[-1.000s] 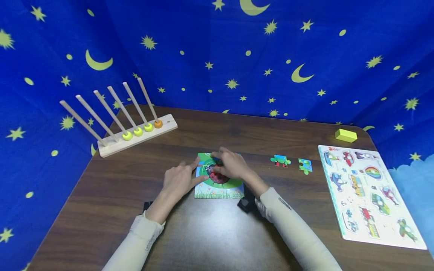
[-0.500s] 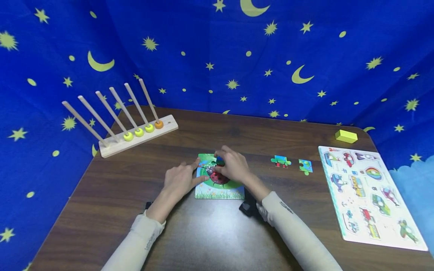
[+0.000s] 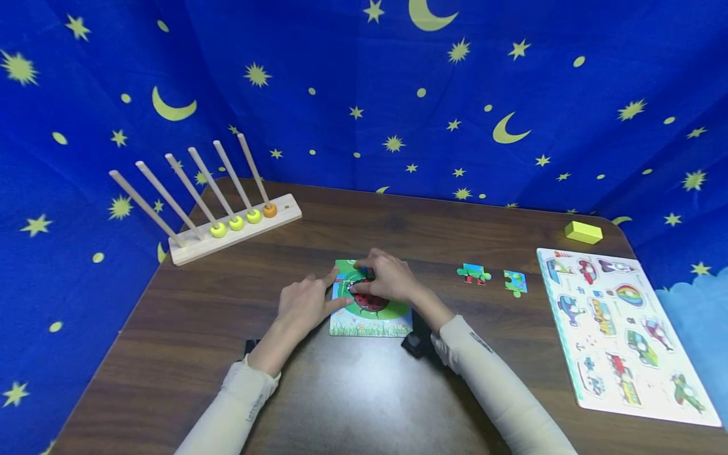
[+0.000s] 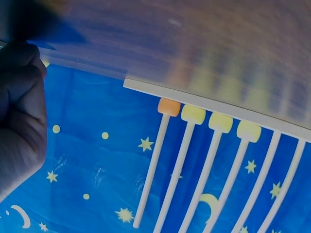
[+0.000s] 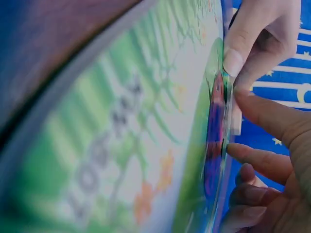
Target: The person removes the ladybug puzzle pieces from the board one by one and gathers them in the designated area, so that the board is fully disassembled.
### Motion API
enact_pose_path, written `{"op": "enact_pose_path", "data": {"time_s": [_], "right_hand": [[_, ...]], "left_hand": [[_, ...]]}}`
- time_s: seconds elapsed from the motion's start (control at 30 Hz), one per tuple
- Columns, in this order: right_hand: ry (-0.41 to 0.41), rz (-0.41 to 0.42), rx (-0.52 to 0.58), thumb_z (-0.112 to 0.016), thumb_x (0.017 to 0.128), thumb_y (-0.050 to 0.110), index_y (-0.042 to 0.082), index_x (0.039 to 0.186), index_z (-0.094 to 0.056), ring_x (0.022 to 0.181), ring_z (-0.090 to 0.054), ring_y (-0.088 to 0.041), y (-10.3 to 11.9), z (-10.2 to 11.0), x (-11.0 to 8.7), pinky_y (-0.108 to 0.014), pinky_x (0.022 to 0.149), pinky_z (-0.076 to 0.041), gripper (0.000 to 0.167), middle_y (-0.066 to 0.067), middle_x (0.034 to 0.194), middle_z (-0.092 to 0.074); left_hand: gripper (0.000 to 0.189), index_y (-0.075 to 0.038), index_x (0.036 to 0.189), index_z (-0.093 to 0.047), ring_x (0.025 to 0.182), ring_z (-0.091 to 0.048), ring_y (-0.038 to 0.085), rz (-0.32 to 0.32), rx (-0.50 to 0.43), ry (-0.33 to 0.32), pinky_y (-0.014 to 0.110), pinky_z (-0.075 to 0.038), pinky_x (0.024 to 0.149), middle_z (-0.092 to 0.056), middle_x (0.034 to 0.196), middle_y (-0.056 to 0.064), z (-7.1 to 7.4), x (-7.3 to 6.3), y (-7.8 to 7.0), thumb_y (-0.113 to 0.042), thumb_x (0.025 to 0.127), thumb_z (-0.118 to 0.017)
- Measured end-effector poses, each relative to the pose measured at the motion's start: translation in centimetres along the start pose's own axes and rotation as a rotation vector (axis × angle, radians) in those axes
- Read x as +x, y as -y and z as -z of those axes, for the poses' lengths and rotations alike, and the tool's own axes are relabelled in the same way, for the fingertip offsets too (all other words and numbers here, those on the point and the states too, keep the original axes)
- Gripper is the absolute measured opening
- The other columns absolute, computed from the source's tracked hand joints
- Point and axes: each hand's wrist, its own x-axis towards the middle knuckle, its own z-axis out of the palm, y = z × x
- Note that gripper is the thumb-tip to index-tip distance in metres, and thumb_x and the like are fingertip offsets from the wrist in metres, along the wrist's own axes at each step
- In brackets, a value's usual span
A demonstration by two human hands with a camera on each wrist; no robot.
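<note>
A square ladybug jigsaw puzzle [image 3: 370, 325] lies in its board on the table, its red ladybug on a green ground. My left hand [image 3: 303, 306] rests at its left edge, thumb and index finger stretched onto the picture. My right hand [image 3: 392, 278] covers the upper right of the puzzle. In the right wrist view, the right thumb and index finger [image 5: 257, 160] press on the picture, spread apart, with the other fingers curled in. The left thumb [image 5: 234, 60] touches the puzzle close by. The pieces under my right palm are hidden.
Two loose puzzle pieces, one green and red [image 3: 474, 273] and one blue and green [image 3: 515, 282], lie to the right. Beyond them are a white vehicle puzzle board [image 3: 620, 395] and a yellow block [image 3: 583, 232]. A wooden peg stand [image 3: 284, 215] with beads is at back left.
My right thumb and fingers have come down flatter onto the puzzle, where a blue-green piece showed raised between them half a second ago. My left hand has stayed in place.
</note>
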Motion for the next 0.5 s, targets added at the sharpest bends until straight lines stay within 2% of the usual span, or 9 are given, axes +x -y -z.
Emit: {"op": "enact_pose_path", "data": {"time_s": [0.17,0.33,0.5], "right_hand": [[-0.001,0.025,-0.062,-0.081,0.080,0.046,0.014,0.123,-0.071,0.078,-0.051,-0.012,0.37,-0.27,0.20,-0.031,0.069,-0.047,0.055,-0.001,0.098,-0.055],[0.009,0.050,-0.142,-0.079,0.082,0.046,0.011,0.128,-0.068,0.075,-0.051,-0.012,0.55,-0.39,0.10,-0.030,0.066,-0.047,0.058,-0.002,0.099,-0.055],[0.010,0.080,-0.142,-0.077,0.083,0.044,0.009,0.127,-0.068,0.075,-0.051,-0.013,0.53,-0.34,0.15,-0.028,0.065,-0.045,0.056,-0.003,0.100,-0.055]], "left_hand": [[0.082,-0.026,0.152,-0.041,0.048,-0.041,0.016,-0.012,-0.006,-0.023,0.031,-0.035,0.043,-0.067,0.116,0.022,-0.21,-0.14,-0.02,-0.068,0.085,-0.062],[0.082,-0.026,0.152,-0.040,0.048,-0.040,0.016,-0.012,-0.005,-0.024,0.031,-0.035,0.043,-0.067,0.114,0.022,-0.26,-0.16,-0.04,-0.069,0.085,-0.061],[0.083,-0.027,0.152,-0.040,0.049,-0.041,0.017,-0.001,0.000,-0.024,0.032,-0.036,0.044,-0.068,0.106,0.020,-0.20,-0.16,-0.01,-0.069,0.084,-0.062]]}}
